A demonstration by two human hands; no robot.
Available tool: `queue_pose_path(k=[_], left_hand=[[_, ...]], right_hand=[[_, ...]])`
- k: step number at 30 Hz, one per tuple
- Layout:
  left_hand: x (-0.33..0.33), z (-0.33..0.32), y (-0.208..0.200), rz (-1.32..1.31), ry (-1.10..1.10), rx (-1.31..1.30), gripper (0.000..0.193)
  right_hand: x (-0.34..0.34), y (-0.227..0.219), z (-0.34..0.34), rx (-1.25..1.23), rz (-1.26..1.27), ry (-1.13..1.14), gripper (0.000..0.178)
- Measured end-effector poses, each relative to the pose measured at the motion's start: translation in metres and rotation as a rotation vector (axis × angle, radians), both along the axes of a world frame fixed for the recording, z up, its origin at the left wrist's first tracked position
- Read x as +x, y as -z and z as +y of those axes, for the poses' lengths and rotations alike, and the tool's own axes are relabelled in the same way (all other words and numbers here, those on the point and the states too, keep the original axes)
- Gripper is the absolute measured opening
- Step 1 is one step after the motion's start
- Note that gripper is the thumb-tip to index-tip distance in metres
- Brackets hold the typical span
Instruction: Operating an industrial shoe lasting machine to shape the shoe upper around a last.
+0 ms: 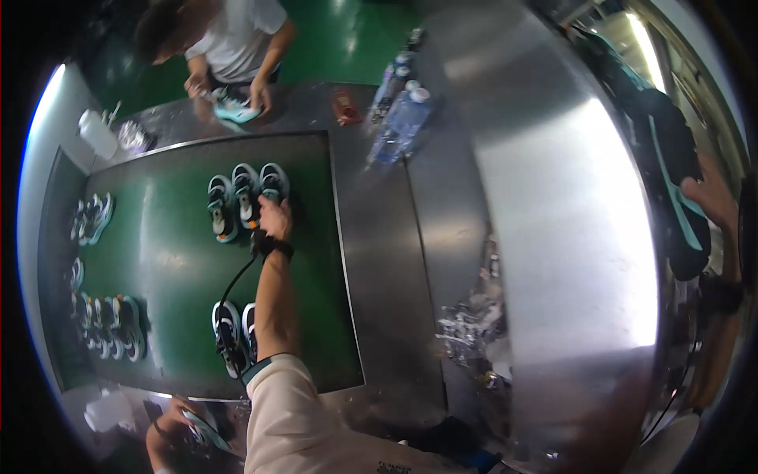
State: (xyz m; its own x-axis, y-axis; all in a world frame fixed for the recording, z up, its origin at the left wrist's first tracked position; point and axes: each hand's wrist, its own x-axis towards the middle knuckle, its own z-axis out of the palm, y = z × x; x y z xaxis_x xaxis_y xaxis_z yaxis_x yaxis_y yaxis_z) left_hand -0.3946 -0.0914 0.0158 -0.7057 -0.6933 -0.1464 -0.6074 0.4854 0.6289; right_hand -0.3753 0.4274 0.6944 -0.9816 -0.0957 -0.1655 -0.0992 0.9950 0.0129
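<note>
My left arm stretches forward over the green conveyor belt (174, 261). The fingers of my left hand (275, 218) close on the near end of a black, teal and white sneaker (273, 180), the rightmost of three standing side by side. A similar sneaker (245, 189) and another (220, 207) stand to its left. At the far right rim, my right hand (711, 193) grips a black shoe with a teal stripe (671, 170), its thumb against the side. That shoe looks large and bent by the lens, and most of the fingers are hidden.
Two sneakers (227, 336) stand nearer me, one partly behind my forearm. More shoes (125, 328) line the belt's left side. Across it, a co-worker (237, 47) holds a teal shoe; another's arm (164, 434) shows lower left. Bottles (401, 122) and crumpled plastic (474, 324) lie on metal.
</note>
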Motion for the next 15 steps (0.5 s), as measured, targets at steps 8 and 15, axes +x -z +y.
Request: queue_pose_path(k=[8,15], left_hand=[[0.229,0.071,0.064,0.617,0.227,0.385,0.075],[0.381,0.292,-0.261,-0.196,0.959,1.5,0.052]], right_hand=[[0.016,0.046,-0.071,-0.38,0.203,-0.301,0.101],[0.141,-0.039,-0.024,-0.282,0.977,-0.562,0.079]])
